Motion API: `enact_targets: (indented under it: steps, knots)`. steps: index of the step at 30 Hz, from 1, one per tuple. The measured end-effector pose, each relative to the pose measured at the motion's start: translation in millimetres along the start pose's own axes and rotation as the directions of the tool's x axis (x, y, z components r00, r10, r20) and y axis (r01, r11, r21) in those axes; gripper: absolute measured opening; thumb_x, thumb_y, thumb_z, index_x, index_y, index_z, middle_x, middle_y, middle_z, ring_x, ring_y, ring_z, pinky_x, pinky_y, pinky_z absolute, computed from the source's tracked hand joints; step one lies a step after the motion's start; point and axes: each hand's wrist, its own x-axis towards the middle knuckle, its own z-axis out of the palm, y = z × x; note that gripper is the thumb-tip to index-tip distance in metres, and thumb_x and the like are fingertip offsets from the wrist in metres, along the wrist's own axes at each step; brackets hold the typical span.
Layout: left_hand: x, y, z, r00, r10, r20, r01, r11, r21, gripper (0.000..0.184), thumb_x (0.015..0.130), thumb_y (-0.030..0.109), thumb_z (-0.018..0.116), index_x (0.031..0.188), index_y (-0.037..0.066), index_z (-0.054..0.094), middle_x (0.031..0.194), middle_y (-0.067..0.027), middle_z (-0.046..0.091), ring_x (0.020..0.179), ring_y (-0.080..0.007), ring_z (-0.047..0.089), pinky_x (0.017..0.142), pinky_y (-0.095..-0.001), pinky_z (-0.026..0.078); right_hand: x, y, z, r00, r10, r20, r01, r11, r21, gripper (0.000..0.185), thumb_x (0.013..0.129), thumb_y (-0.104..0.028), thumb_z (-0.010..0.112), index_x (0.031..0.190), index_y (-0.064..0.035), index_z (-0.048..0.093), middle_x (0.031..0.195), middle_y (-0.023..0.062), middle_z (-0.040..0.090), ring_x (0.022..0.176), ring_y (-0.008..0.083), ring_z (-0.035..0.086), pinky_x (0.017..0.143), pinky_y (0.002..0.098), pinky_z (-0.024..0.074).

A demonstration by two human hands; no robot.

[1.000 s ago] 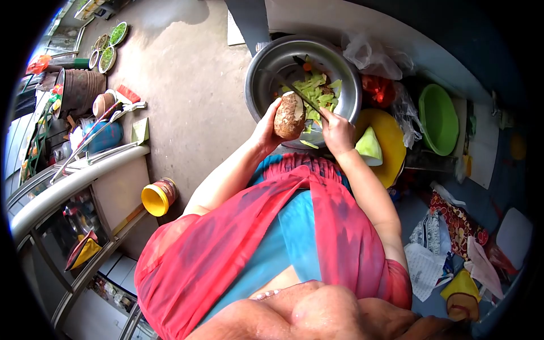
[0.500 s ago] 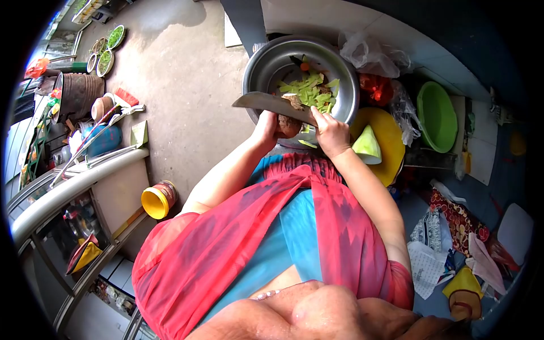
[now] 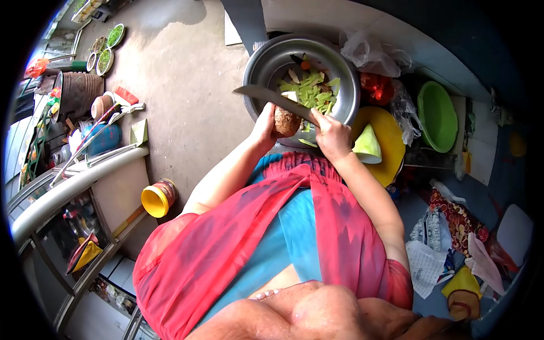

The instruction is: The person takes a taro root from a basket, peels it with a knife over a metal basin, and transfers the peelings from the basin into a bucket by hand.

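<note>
My left hand (image 3: 264, 129) is wrapped round a brown, rough-skinned root vegetable (image 3: 287, 122) that looks like taro. Pale flesh shows at its far end. In my right hand (image 3: 332, 135) is the handle of a long-bladed knife (image 3: 272, 100). The blade points left and lies across the root, hiding part of it. Both are over the near rim of a steel basin (image 3: 254, 63). Light green peelings (image 3: 317, 92), a few brownish peels and an orange piece (image 3: 306, 66) lie in the basin.
Right of the basin, a pale green cut piece of vegetable (image 3: 367, 146) rests on a yellow surface (image 3: 391, 135). Beyond are plastic bags (image 3: 368, 54) and a green tub (image 3: 437, 116). A yellow bucket (image 3: 154, 202) lies tipped at the left, near a railing (image 3: 73, 190).
The knife has shifted slightly on the root, and more pale flesh shows at its far end. A fresh peel strip lies in the basin's left part. Both hands stay about where they were.
</note>
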Motion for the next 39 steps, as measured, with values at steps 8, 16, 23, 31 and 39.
enact_targets:
  steps: [8,16,23,31,39]
  knots:
    - [7.0,-8.8,-0.9,0.993,-0.041,0.113,0.058,0.986,-0.157,0.044,0.097,0.047,0.043,0.123,0.014,0.057,0.111,-0.0064,0.067,0.097,-0.0264,0.067,0.082,-0.0443,0.054,1.4,38.5,23.2,0.973,0.215,0.081,-0.213,0.976,-0.031,0.024,0.087,-0.015,0.060,0.109,-0.0167,0.069,0.082,0.0136,0.069,0.070,0.0346,0.067,0.065,0.0445,0.0546]
    - [-9.2,19.6,0.5,0.922,-0.124,0.367,0.208,0.958,-0.199,0.046,0.096,0.051,0.043,0.123,0.016,0.058,0.112,-0.0054,0.067,0.102,-0.0258,0.064,0.085,-0.0428,0.052,0.2,20.4,7.5,0.953,0.302,0.006,-0.299,0.939,0.168,0.018,0.089,-0.019,0.061,0.100,-0.0105,0.071,0.081,0.0156,0.068,0.075,0.0358,0.067,0.066,0.0435,0.0531]
    - [10.6,4.7,9.9,0.969,-0.003,0.249,0.089,0.937,-0.338,0.055,0.093,0.054,0.049,0.125,0.010,0.055,0.116,-0.0085,0.064,0.103,-0.0238,0.062,0.094,-0.0451,0.049,-5.5,-22.8,-30.5,0.992,-0.089,-0.093,0.089,0.996,-0.008,0.046,0.075,-0.002,0.061,0.120,-0.0124,0.066,0.074,0.0082,0.062,0.062,0.0264,0.064,0.057,0.0371,0.0520]
    - [18.5,-5.9,7.5,0.978,-0.027,0.207,0.110,0.910,-0.400,0.045,0.090,0.051,0.053,0.111,0.011,0.061,0.099,-0.0068,0.066,0.088,-0.0227,0.064,0.078,-0.0409,0.054,-9.7,3.6,5.5,0.982,-0.159,-0.099,0.148,0.983,-0.107,0.054,0.072,-0.002,0.059,0.125,-0.0125,0.062,0.073,0.0068,0.059,0.062,0.0242,0.064,0.057,0.0357,0.0526]
    - [38.4,-23.0,-33.8,0.946,-0.173,0.275,0.296,0.808,-0.509,0.031,0.087,0.045,0.058,0.098,0.015,0.059,0.085,-0.0025,0.062,0.074,-0.0195,0.061,0.062,-0.0359,0.052,-8.4,25.3,51.3,0.985,-0.157,-0.074,0.159,0.987,0.026,0.047,0.077,-0.004,0.059,0.122,-0.0191,0.064,0.073,0.0059,0.062,0.061,0.0266,0.064,0.056,0.0375,0.0531]
